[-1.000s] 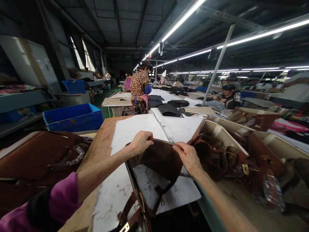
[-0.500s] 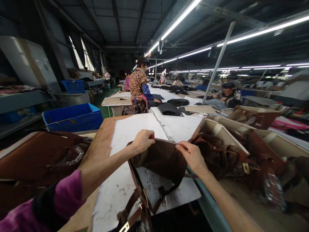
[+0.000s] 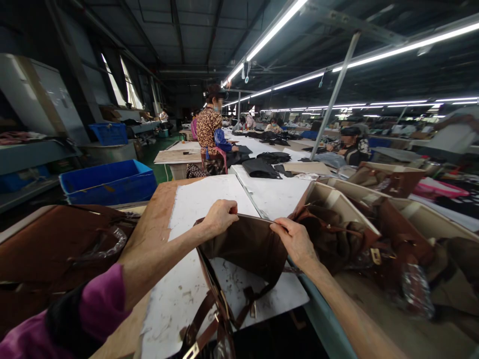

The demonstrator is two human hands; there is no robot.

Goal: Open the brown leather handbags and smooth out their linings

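Observation:
A dark brown bag with straps and metal buckles lies over the white sheet on the bench in front of me. My left hand is closed on the bag's far edge, left of its middle. Farther right along that same edge, my right hand pinches it between thumb and fingers. The edge is stretched between both hands. The bag's straps hang toward me, near the bottom of the view.
Brown bags lie at the left, and more open bags stand at the right. A blue bin is beyond the left bags. A person stands farther along by dark pieces.
The view has shifted slightly, so the surroundings appear a little farther left. Both hands keep their hold on the bag's edge.

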